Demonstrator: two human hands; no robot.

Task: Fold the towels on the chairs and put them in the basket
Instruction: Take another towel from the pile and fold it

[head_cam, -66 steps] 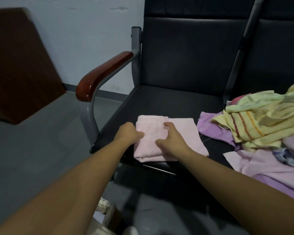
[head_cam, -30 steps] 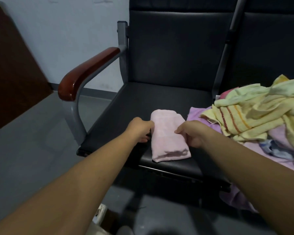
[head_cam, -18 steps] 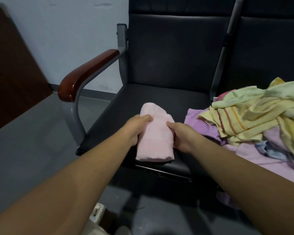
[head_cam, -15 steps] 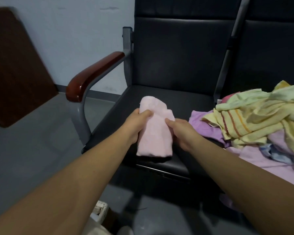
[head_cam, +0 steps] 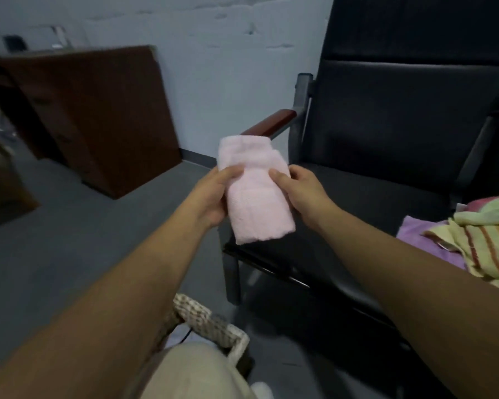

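**Folded pink towel held in both hands beside the chair**

Far to the left of the fingers, a dark brown wooden cabinet (head_cam: 104,116) stands against the pale wall, with the grey floor (head_cam: 41,254) stretching out below it. Low down, near the left forearm and well below the fingers, the woven rim of a basket (head_cam: 202,321) shows, partly hidden by the person's beige-clad knee (head_cam: 196,372).

The left hand (head_cam: 211,194) grips the left edge of the folded pink towel (head_cam: 257,194). Its thumb lies across the top face of the cloth and the palm cups the side; the other fingers go under the towel and are out of sight. The towel is a compact oblong, held up in the air, clear of the seat, with its far end above the fingertips and its near end hanging below both hands.

The right hand (head_cam: 303,191) pinches the towel's right edge, thumb pressed on top, the other fingers curled close together at the side and underneath.

Behind the fingers and to their right is the black chair (head_cam: 401,139), its reddish wooden armrest (head_cam: 268,125) just beyond the towel's far end. Further right of the fingers, on the next seat, lies a heap of unfolded towels: a purple towel (head_cam: 418,234) and, on top of it, a yellow striped towel (head_cam: 484,240).
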